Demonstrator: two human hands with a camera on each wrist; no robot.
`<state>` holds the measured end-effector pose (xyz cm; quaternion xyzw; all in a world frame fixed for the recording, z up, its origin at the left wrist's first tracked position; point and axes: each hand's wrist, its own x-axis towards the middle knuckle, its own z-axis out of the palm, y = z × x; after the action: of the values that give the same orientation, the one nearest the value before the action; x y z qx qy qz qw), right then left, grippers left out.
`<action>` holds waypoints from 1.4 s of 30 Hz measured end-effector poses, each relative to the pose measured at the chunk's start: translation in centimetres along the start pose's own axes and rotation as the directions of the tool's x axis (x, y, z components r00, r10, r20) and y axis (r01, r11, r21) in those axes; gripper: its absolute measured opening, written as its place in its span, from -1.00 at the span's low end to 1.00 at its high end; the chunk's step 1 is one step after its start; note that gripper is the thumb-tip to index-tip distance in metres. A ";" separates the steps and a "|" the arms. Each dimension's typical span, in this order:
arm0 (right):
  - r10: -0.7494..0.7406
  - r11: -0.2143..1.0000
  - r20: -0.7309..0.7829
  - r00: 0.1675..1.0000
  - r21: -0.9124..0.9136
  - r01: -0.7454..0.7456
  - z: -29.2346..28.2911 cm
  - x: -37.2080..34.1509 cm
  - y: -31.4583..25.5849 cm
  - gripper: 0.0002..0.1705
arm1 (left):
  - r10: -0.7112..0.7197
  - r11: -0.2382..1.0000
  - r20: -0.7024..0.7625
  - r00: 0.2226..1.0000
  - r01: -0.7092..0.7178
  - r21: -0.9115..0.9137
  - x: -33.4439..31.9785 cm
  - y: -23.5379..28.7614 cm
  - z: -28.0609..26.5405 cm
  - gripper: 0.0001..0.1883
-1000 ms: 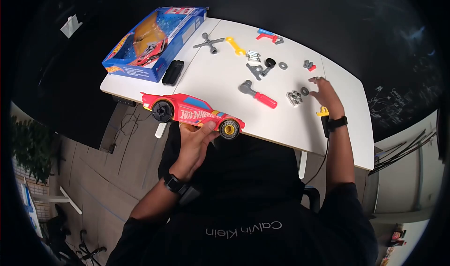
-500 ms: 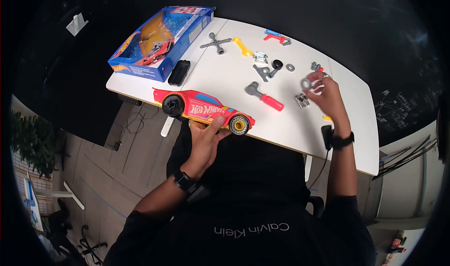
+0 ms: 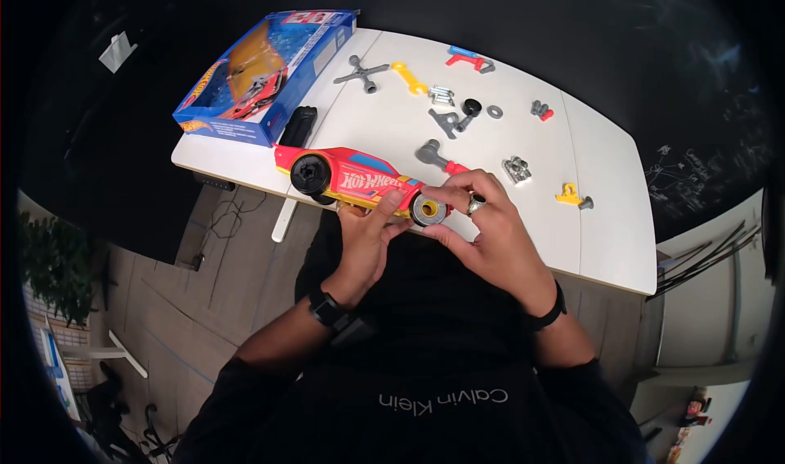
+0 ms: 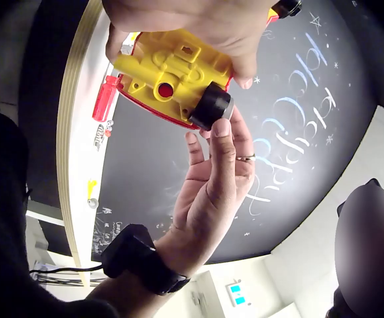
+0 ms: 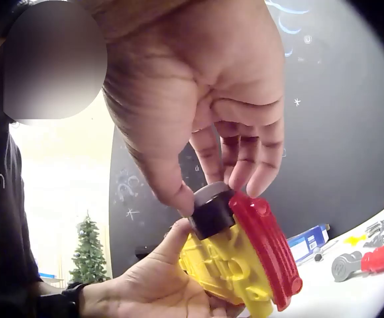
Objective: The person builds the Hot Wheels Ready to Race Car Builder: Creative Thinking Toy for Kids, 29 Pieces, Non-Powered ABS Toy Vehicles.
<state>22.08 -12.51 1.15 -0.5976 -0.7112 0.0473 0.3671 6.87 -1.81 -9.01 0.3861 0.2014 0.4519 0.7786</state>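
A red toy car (image 3: 360,178) with a yellow underside is gripped by my left hand (image 3: 364,239), thumb on its near side and fingers underneath, at the table's near edge. My right hand (image 3: 503,235) pinches a grey ring (image 5: 212,193) between thumb and fingers, right at the outer face of the black front wheel (image 5: 213,217). A yellow hub shows through the ring in the head view. The left wrist view shows the car's yellow underside (image 4: 172,73) and the right thumb at the wheel's edge. On the rear wheel (image 3: 311,174), the face is black with no grey ring.
Behind the car lie a grey-and-red toy hammer (image 3: 437,155), a cross wrench (image 3: 361,74), a yellow wrench (image 3: 409,78) and silver parts (image 3: 516,170). Another grey ring (image 3: 495,112) lies farther back. A blue box (image 3: 266,76) and black part (image 3: 300,126) stand left; a yellow piece (image 3: 568,194) lies right.
My right hand has picked up the grey ring from beside the silver parts and carried it left to the car's front wheel. My left hand keeps its grip on the car.
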 end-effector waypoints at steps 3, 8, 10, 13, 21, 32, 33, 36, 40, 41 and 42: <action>-0.077 0.995 -0.048 0.996 -0.073 0.074 0.7 -0.2 0.7 -0.52 | -0.034 0.995 -0.035 0.999 0.030 -0.095 0.0 0.4 0.4 -0.63; -0.239 0.946 -0.028 0.971 -0.233 0.226 2.2 -0.9 2.0 -0.57 | -0.102 0.989 -0.002 0.995 0.101 -0.107 -0.3 0.8 0.3 -0.62; -0.298 0.918 -0.029 0.954 -0.284 0.278 2.2 -0.8 2.3 -0.55 | -0.125 0.986 0.002 0.992 0.125 -0.113 -0.5 0.9 0.3 -0.62; -0.326 0.910 -0.010 0.945 -0.273 0.311 2.2 -0.9 2.6 -0.51 | -0.171 0.980 -0.004 0.985 0.170 -0.107 -0.9 1.4 1.1 -0.60; -0.255 0.966 -0.058 0.965 0.040 0.257 2.6 -1.4 3.0 -0.63 | -0.263 0.962 0.028 0.964 0.265 -0.066 -1.1 1.4 1.2 -0.51; -0.132 0.984 -0.161 0.978 0.098 0.149 -0.2 -0.8 2.5 -0.63 | -0.235 0.971 0.069 0.970 0.231 0.055 -0.5 1.4 0.8 -0.36; -0.068 0.990 -0.244 0.967 0.106 0.096 -1.3 -0.3 3.8 -0.57 | -0.214 0.976 0.057 0.975 0.211 0.063 -0.4 1.1 0.6 -0.36; 0.185 0.982 -0.253 0.950 0.014 -0.188 -5.2 2.4 9.6 -0.66 | -0.199 0.976 0.019 0.980 0.196 0.100 -0.2 1.1 0.3 -0.35; 0.250 0.931 0.061 0.966 -0.290 -0.223 -6.6 5.2 19.2 -0.75 | -0.183 0.975 -0.057 0.981 0.189 0.119 0.0 1.2 0.4 -0.36; 0.246 0.930 0.056 0.968 -0.294 -0.220 -6.1 5.8 19.3 -0.75 | -0.178 0.976 -0.052 0.983 0.183 0.118 0.1 1.2 0.3 -0.36; 0.236 0.926 0.087 0.968 -0.322 -0.196 -5.1 6.5 19.4 -0.72 | -0.180 0.977 -0.035 0.983 0.183 0.111 0.2 1.1 0.1 -0.36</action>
<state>40.79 -3.21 -1.94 -0.7186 -0.6610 0.0120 0.2159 6.46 -1.39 -8.09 0.4041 0.2706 0.3716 0.7908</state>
